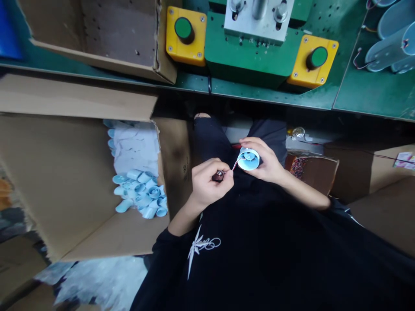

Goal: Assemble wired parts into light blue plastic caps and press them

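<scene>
My right hand [265,162] is wrapped round a light blue plastic cup-shaped housing [249,160], its open round end turned toward me. Inside the housing a hub-like part shows. Thin red and white wires [235,164] run from it to my left hand [210,181], whose thumb and forefinger pinch them. A small shiny metal piece [219,174] shows within the curled fingers of that hand; its kind I cannot make out. Both hands are close together above my lap.
At my left, a large cardboard box [58,172] holds several light blue housings [142,194]. A green press [249,56] with yellow button boxes [186,36] stands on the green bench [343,82]. More blue housings [389,47] lie at right, above a small parts box [319,172].
</scene>
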A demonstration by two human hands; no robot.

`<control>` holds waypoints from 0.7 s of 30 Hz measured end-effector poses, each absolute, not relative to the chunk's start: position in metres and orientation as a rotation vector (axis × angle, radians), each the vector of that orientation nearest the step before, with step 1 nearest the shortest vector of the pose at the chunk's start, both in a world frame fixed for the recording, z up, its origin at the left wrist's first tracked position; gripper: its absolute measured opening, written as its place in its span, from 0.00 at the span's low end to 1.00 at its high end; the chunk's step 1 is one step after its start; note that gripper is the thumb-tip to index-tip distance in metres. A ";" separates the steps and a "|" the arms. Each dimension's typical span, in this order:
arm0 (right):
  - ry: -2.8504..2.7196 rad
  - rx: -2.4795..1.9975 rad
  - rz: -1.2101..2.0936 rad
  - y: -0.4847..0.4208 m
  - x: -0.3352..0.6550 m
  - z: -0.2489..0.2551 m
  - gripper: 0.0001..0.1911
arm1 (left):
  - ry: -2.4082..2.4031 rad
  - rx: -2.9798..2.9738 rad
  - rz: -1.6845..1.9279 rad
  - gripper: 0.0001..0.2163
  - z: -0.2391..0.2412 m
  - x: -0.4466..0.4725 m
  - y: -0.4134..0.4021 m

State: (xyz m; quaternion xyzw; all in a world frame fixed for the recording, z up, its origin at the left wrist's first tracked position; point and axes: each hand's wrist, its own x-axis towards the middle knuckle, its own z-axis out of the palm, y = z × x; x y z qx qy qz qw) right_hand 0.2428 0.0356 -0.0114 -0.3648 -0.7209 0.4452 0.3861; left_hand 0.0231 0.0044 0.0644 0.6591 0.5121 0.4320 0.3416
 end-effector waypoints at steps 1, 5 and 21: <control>-1.838 -0.930 1.125 0.035 0.242 -0.011 0.29 | 1.334 1.781 1.154 0.08 0.063 0.026 0.005; -1.859 -0.931 1.101 0.036 0.242 -0.008 0.29 | 1.313 2.030 1.153 0.08 0.056 0.030 0.007; -1.956 -0.914 1.055 0.036 0.241 -0.009 0.28 | 1.297 2.199 1.046 0.08 0.048 0.030 0.007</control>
